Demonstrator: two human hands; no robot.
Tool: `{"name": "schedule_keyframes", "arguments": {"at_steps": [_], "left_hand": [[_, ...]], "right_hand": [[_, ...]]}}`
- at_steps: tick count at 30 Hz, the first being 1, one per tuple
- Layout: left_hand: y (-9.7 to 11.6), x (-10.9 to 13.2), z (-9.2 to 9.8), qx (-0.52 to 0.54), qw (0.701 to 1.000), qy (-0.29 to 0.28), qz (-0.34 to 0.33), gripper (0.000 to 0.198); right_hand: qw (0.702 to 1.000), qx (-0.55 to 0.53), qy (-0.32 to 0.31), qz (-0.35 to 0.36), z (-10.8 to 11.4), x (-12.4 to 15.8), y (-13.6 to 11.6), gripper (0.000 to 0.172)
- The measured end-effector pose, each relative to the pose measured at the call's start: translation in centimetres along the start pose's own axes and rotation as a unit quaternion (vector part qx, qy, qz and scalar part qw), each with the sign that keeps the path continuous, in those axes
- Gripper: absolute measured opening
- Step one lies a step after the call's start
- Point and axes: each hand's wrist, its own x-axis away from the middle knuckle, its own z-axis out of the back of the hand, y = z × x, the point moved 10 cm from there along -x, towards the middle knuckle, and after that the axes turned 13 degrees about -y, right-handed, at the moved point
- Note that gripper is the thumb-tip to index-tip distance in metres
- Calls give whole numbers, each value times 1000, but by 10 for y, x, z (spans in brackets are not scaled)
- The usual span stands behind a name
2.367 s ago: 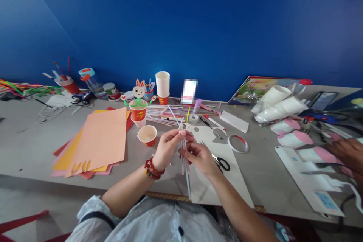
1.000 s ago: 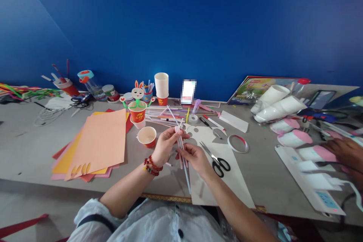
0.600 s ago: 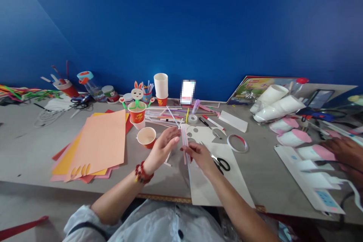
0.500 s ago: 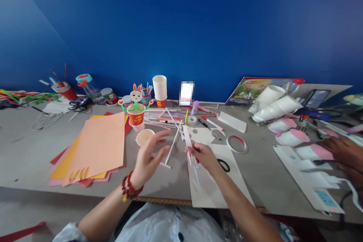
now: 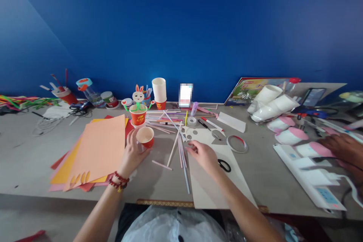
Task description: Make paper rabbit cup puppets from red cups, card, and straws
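My left hand curves around the left side of a small red paper cup, thumb in front and fingers behind. The cup stands upright with its pale inside showing. Beside the straws, which lie in a loose bunch on the table, my right hand hovers with fingers loosely curled and nothing visible in them. Another red cup with a paper rabbit and green arms stands behind the first one. White paper and black-handled scissors lie under and beside my right forearm.
Coloured paper sheets are stacked at left. A tape roll, pens and a phone lie or stand farther back. At right are a power strip, bagged white cups and another person's hand.
My right hand has let go of the straws, which now lie on the table. My left hand has moved left and down and taken hold of the paper cup.
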Motion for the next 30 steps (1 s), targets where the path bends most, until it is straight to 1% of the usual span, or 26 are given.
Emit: {"name": "schedule_keyframes", "arguments": {"at_steps": [2,4,6,8,11,13,16,20,22,23,26,28,30], "left_hand": [[0,-1,-2,0,1000,-3,7,86],[-1,-1,-1,9,1000,7,19,85],[-2,-1,1,19,999,24,23,83],[-2,-1,1,24,999,29,21,80],[-3,1,1,31,999,28,27,77],[-2,3,2,36,999,28,29,75],[6,7,4,45,998,25,23,72],[27,10,9,80,997,14,16,71],[44,9,7,110,994,-10,4,72],[53,8,4,122,992,-31,-7,72],[76,5,-4,123,989,-72,-36,67],[82,4,-9,113,990,-79,-42,66],[80,2,-13,105,990,-80,-44,66]], "right_hand": [[1000,20,11,-9,13,7,5,28],[999,31,19,-18,25,17,14,28],[999,42,23,-23,34,28,25,29],[997,66,28,-26,41,40,37,32],[990,119,64,-29,53,61,54,38],[984,157,83,-19,58,76,61,41],[972,213,95,-12,57,97,69,45],[968,231,98,8,49,111,73,43],[968,232,96,16,45,112,73,41],[968,233,91,19,43,110,72,41],[970,233,64,18,38,103,70,37],[972,230,48,8,37,98,70,34],[972,230,43,-2,39,96,70,31]]}}
